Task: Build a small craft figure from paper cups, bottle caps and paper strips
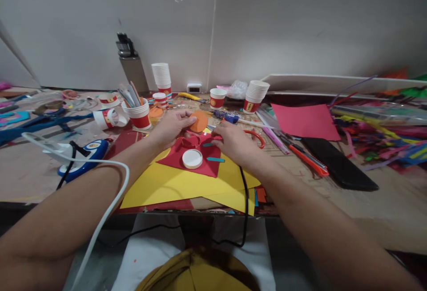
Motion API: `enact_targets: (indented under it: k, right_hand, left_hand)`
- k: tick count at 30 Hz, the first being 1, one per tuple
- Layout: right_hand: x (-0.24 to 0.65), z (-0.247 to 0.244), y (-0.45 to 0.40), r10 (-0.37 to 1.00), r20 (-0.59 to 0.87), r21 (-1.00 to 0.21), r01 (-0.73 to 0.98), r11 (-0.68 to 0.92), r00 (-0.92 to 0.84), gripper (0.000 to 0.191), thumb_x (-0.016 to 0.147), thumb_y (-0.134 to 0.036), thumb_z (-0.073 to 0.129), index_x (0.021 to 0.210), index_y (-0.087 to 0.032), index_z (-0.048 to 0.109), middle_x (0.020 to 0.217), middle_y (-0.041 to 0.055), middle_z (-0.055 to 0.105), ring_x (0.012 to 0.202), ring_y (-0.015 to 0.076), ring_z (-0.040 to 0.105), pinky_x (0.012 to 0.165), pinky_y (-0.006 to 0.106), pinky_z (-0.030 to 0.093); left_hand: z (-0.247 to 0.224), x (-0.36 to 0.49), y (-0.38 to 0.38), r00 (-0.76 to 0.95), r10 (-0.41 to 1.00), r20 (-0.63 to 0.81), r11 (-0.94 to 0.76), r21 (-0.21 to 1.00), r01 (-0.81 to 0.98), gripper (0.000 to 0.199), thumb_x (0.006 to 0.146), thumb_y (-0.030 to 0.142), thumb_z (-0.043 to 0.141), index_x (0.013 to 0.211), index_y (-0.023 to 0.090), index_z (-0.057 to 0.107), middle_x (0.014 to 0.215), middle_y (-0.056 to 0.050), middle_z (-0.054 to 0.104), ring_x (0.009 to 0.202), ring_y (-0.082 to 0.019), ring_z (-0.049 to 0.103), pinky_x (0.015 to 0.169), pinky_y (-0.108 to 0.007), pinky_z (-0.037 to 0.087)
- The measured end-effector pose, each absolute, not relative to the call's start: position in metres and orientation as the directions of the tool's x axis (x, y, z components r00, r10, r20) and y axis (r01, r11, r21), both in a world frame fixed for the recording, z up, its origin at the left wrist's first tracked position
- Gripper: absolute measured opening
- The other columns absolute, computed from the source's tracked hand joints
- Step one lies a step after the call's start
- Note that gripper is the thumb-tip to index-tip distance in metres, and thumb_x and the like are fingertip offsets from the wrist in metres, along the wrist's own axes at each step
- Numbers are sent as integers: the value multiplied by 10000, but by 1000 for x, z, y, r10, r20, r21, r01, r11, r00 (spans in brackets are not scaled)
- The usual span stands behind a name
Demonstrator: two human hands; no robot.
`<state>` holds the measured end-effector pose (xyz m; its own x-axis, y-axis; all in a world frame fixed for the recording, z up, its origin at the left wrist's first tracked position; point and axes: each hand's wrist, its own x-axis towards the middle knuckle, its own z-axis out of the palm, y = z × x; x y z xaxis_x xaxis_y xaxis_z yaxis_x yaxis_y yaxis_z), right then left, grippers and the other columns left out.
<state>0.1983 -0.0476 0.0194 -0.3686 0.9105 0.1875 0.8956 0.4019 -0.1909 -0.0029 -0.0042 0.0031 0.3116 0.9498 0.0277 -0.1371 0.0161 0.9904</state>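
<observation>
Head view | forward and down | hands near | wall beyond

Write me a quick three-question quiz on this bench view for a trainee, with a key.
1. Which of the person's hands holds the orange disc?
2. True or false: the utility knife stands upright in a paper cup.
3. What colour is the sheet directly under the round white piece?

Key: 1. The left hand. 2. False; it lies on the table. 3. Red.
</observation>
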Motion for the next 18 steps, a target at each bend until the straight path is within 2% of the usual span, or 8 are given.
enact_targets:
  k: [2,5,9,14,18]
  right_hand:
    - [205,27,-47,907,281,-207,903,376,-313,195,901,-303,537,959,-179,676,1035,85,647,907,185,580,762,275,396]
    - [221,39,-45,917,364,-189,951,246,-165,227,908,-329,512,946,-183,681,955,84,676,843,191,584,725,285,386]
    - [239,42,-39,945,308,-129,980,151,-105,236,895,-320,510,910,-174,695,873,96,703,791,203,602,667,286,364]
    - [246,32,-21,955,295,-95,994,55,-24,282,906,-329,480,927,-160,705,918,120,722,821,210,631,650,280,367]
    - [241,23,-3,987,162,-122,993,7,13,351,905,-412,488,899,-147,717,896,120,728,798,184,639,639,255,379]
  left_hand:
    - [3,-2,-5,292,957,-2,47,988,-148,153,788,219,676,892,130,607,747,-47,688,571,-114,641,396,-161,454]
    - [4,-1,-6,241,970,-40,85,980,-179,101,803,177,646,869,127,589,744,-41,680,574,-113,634,427,-183,502]
    - [5,1,-7,182,982,-50,92,968,-233,36,828,127,591,812,128,559,675,-8,631,536,-90,592,478,-214,551]
    - [2,2,-4,148,989,-16,60,954,-295,71,826,117,605,818,127,535,691,-6,636,608,-100,643,620,-277,605]
    - [-4,2,0,143,990,-18,61,951,-303,115,791,113,652,840,122,549,757,-31,673,646,-118,676,633,-275,606]
